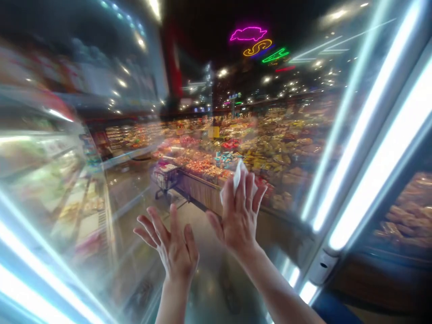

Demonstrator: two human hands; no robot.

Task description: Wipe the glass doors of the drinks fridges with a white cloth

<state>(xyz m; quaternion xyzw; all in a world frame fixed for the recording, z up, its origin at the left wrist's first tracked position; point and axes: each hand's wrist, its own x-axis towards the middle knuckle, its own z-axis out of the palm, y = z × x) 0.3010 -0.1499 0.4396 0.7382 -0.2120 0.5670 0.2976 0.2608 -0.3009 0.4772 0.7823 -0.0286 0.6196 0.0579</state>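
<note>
My left hand [172,245] lies flat against a glass door [135,180], fingers spread and holding nothing. My right hand [240,211] is higher and to the right, pressing a white cloth [237,176] against the same glass with its fingers stretched out over it. The cloth sticks out above the fingertips. The glass mirrors a shop floor with produce stands and a shopping cart [165,176].
A bright vertical light strip [367,148] runs along the door frame on the right, with a grey hinge piece [322,266] at its base. Packaged goods [410,216] sit behind the glass at far right. Neon signs [258,45] are reflected at top. The picture is motion-blurred.
</note>
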